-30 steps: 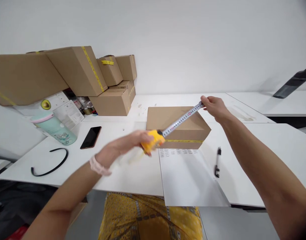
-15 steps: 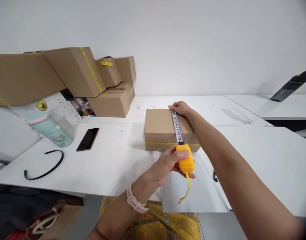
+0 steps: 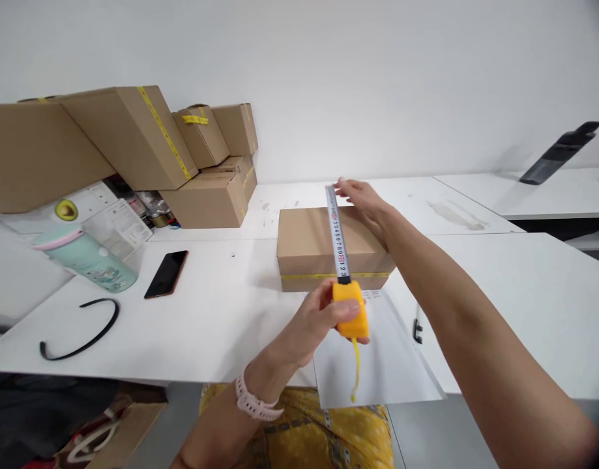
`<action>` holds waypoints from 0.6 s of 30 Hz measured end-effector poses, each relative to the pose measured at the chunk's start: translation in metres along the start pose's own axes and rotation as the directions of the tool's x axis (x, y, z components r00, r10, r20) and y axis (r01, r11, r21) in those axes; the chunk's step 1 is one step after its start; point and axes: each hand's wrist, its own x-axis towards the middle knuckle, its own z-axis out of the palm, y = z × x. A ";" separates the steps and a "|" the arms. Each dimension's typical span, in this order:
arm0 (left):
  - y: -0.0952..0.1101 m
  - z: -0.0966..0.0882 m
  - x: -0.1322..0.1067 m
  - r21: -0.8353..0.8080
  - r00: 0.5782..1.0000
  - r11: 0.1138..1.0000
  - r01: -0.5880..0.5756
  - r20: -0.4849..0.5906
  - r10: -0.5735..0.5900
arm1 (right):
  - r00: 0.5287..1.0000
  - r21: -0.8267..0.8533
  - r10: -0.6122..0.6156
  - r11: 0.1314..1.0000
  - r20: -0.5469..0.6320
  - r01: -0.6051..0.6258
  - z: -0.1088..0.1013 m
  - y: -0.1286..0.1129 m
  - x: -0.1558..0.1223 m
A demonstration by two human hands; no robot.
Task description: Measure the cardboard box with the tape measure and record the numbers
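My left hand (image 3: 319,319) is closed round the yellow case of a tape measure (image 3: 350,311), with a yellow strap hanging from it. From the case a metal blade (image 3: 337,238) with black and red numbers extends away from me over a closed cardboard box (image 3: 304,234) that has yellow tape along its front. The blade's far end appears raised above the box's back edge. Beside that end is my right hand (image 3: 360,195), its fingers stretched out and apart; whether a fingertip touches the blade is hard to tell.
Under the box's front lies a white paper (image 3: 372,371) with writing. To the left are a phone (image 3: 166,275), a black curved band (image 3: 101,339), a mint tumbler (image 3: 96,260) and stacked cardboard boxes (image 3: 133,137). A dark bottle (image 3: 556,156) stands at the far right.
The blade's far end has come up off the box's top and shifted left, with slightly more blade showing. My right fingers have loosened and lifted from the box's back edge.
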 end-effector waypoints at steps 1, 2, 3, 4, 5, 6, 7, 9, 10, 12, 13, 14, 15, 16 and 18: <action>-0.001 -0.008 -0.009 0.043 0.999 0.998 -0.038 -0.032 0.039 | 0.996 0.053 -0.020 0.998 -0.083 0.025 -0.012 0.001 -0.007; -0.002 -0.018 -0.019 0.099 0.993 0.992 -0.074 -0.079 0.082 | 0.985 0.075 -0.023 0.997 -0.170 0.036 -0.024 0.004 -0.018; -0.004 -0.029 -0.028 0.168 0.983 0.981 -0.098 -0.141 0.122 | 0.968 0.063 -0.005 0.998 -0.252 0.022 -0.036 0.007 -0.032; -0.007 -0.041 -0.035 0.234 0.963 0.966 -0.111 -0.214 0.163 | 0.947 0.026 0.022 1.000 -0.320 -0.014 -0.047 0.011 -0.048; -0.010 -0.053 -0.040 0.285 0.939 0.951 -0.119 -0.280 0.201 | 0.933 -0.027 0.045 0.998 -0.358 -0.059 -0.056 0.015 -0.067; -0.013 -0.065 -0.043 0.313 0.916 0.942 -0.124 -0.329 0.229 | 0.934 -0.083 0.068 0.991 -0.350 -0.104 -0.062 0.020 -0.086; -0.016 -0.075 -0.042 0.319 0.903 0.939 -0.128 -0.355 0.244 | 0.943 -0.138 0.108 0.978 -0.316 -0.158 -0.065 0.024 -0.105; -0.017 -0.090 -0.035 0.297 0.909 0.945 -0.134 -0.342 0.237 | 0.967 -0.195 0.171 0.958 -0.191 -0.208 -0.064 0.028 -0.137; -0.016 -0.094 -0.030 0.286 0.920 0.948 -0.138 -0.319 0.230 | 0.977 -0.195 0.170 0.962 -0.128 -0.193 -0.061 0.027 -0.148; -0.006 -0.099 -0.020 0.288 0.933 0.945 -0.157 -0.269 0.237 | 0.991 -0.162 0.129 0.978 -0.040 -0.134 -0.055 0.020 -0.159; 0.001 -0.100 -0.015 0.294 0.933 0.939 -0.178 -0.254 0.256 | 0.994 -0.141 0.104 0.984 -0.027 -0.107 -0.054 0.014 -0.159; 0.010 -0.100 -0.011 0.299 0.927 0.932 -0.207 -0.246 0.284 | 0.996 -0.129 0.086 0.987 -0.039 -0.091 -0.053 0.007 -0.155; 0.020 -0.100 -0.006 0.303 0.918 0.923 -0.238 -0.239 0.315 | 0.995 -0.126 0.075 0.988 -0.069 -0.084 -0.054 0.001 -0.148; 0.031 -0.100 -0.002 0.307 0.910 0.914 -0.267 -0.233 0.344 | 0.992 -0.133 0.069 0.988 -0.105 -0.083 -0.056 -0.005 -0.139; 0.050 -0.101 0.006 0.321 0.896 0.896 -0.307 -0.221 0.386 | 0.981 -0.203 0.053 0.975 -0.188 -0.092 -0.061 -0.012 -0.117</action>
